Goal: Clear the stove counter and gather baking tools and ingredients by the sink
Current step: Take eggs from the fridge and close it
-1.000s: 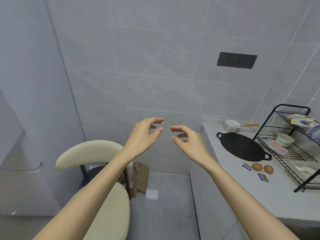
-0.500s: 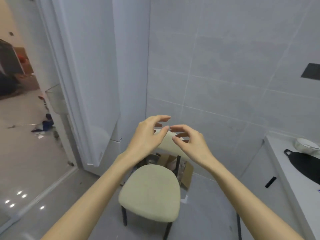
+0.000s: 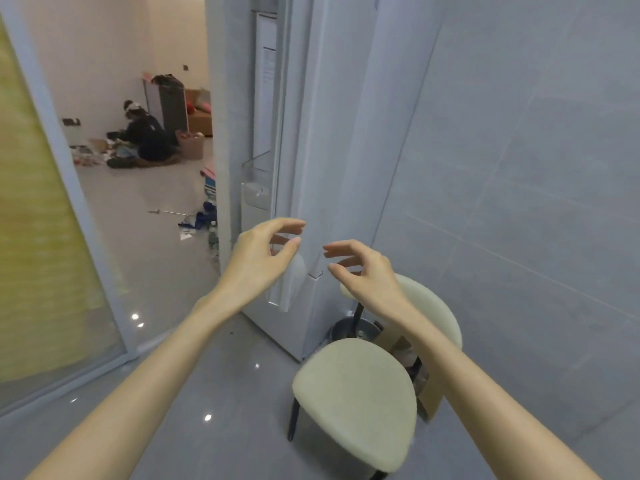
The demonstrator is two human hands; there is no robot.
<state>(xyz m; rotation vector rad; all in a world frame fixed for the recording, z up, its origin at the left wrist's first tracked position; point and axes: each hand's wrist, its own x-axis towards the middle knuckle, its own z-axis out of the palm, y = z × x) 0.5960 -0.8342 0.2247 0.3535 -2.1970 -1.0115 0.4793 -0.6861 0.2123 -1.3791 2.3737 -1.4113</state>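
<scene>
Hovering above a chair, the left grip and right grip are held loosely apart and empty, and, with no counter seen, the gathering is judged undone.

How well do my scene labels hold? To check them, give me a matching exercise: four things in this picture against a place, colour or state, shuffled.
Things:
1. left hand
2. chair
3. person
4. glass panel

Descriptions:
a. sitting low in the far room
b. yellowish, at the left edge
c. empty, fingers loosely curled
d. cream seat, black legs

Pairs: 1-c, 2-d, 3-a, 4-b
</scene>
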